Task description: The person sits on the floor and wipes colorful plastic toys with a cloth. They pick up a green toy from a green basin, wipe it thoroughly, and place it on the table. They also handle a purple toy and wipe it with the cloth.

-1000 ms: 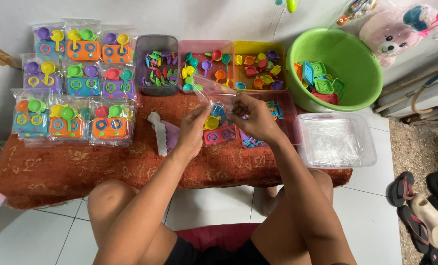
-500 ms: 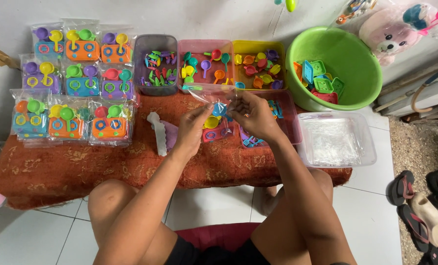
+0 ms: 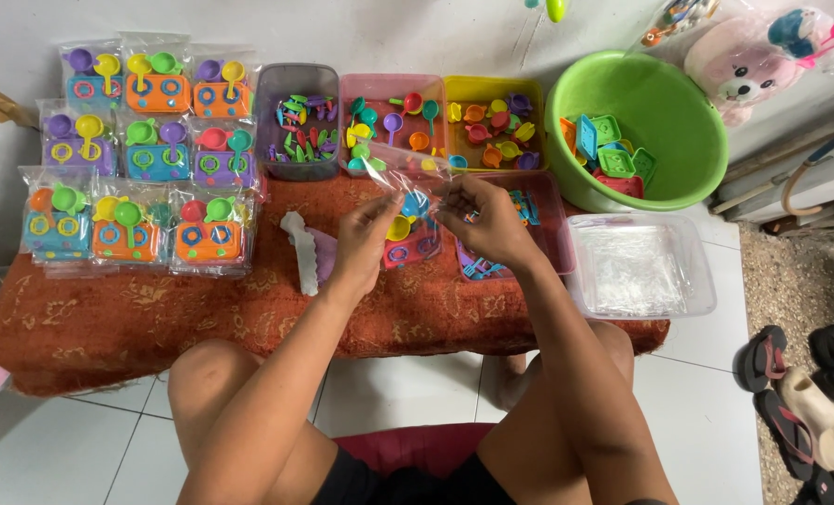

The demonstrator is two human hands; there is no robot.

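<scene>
Both of my hands hold one clear plastic bag (image 3: 409, 201) above the low table covered with a rust-red patterned cloth (image 3: 155, 313). My left hand (image 3: 366, 241) grips the bag's left side. My right hand (image 3: 485, 221) pinches its right top edge. Inside the bag I see a red toy stove, a yellow pan and a blue piece. The bag's open flap sticks up toward the pink tray (image 3: 391, 86).
Several packed toy bags (image 3: 146, 159) lie in rows at the left. Grey (image 3: 295, 82), pink and yellow trays (image 3: 492, 88) of small toy parts line the back. A green basin (image 3: 665, 112) and a clear box of empty bags (image 3: 639, 266) sit right. Sandals (image 3: 810, 393) lie on the floor.
Both hands have kept hold of the bag and shifted slightly; the bag's top flap now stands more open and upright. Nothing else has moved.
</scene>
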